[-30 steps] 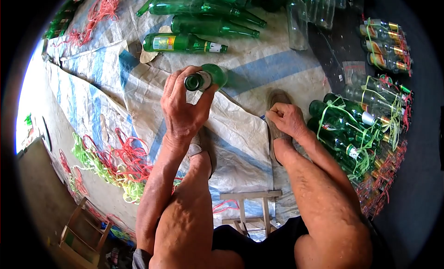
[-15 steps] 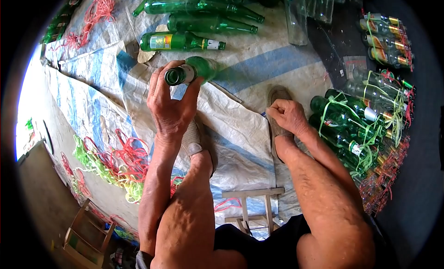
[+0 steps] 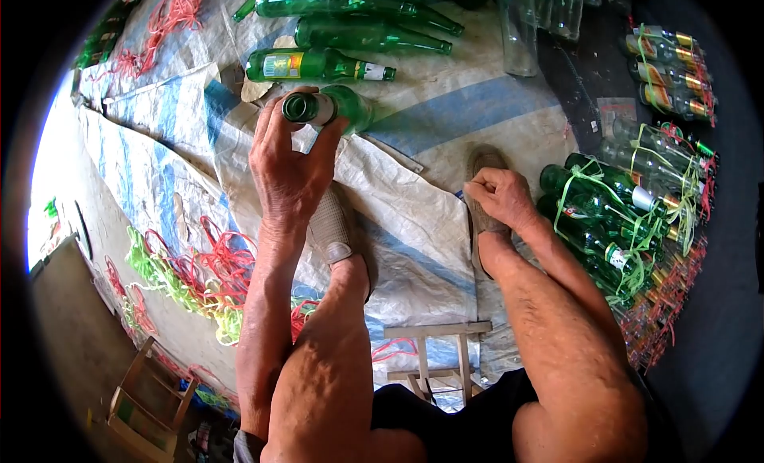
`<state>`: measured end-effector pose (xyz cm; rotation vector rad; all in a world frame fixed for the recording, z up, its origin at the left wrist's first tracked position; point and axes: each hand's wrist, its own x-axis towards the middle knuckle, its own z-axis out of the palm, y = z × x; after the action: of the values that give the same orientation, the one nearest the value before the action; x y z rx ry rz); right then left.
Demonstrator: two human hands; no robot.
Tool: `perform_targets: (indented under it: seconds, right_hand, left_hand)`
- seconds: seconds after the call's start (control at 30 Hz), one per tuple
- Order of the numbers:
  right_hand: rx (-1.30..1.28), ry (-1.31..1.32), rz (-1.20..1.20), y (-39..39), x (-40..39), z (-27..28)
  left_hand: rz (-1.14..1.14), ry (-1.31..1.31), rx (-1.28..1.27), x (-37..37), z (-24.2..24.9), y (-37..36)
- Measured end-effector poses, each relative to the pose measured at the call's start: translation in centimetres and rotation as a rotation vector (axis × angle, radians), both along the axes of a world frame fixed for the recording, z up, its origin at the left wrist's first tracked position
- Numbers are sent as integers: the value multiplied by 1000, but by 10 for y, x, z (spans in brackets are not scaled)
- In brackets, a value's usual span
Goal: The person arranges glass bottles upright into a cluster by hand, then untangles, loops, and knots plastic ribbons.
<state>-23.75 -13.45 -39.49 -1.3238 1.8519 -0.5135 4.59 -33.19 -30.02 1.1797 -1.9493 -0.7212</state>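
Note:
My left hand (image 3: 288, 173) is wrapped round the neck of a green glass bottle (image 3: 350, 109), whose open mouth points up at me. The bottle seems to stand upright on the ground sheet. Just beyond it lies another green bottle (image 3: 318, 65) with a yellow label. My right hand (image 3: 504, 197) is curled closed above my right shoe (image 3: 484, 161), thumb against the fingers. Whatever it may hold is hidden.
A blue-and-white woven sheet (image 3: 414, 248) covers the floor. More green bottles (image 3: 370, 35) lie ahead, with clear bottles (image 3: 519, 37) beside them. Tied bottle bundles (image 3: 593, 196) line the right. Red and green string (image 3: 215, 276) lies left. A wooden stool (image 3: 438, 330) stands between my legs.
The view has shifted slightly, moving the surroundings a little to the right. My left hand keeps its grip on the green bottle, and my right hand stays curled in about the same place.

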Motion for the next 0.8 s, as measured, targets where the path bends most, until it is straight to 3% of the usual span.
perform_targets:
  seconds: [0.57, 0.8]
  right_hand:
    - [0, -117, 112, -18, -6, 1]
    - [-2, 131, 281, -120, 4, 45]
  left_hand:
    - [30, 16, -17, 10, -11, -8]
    - [7, -59, -80, 6, -7, -9]
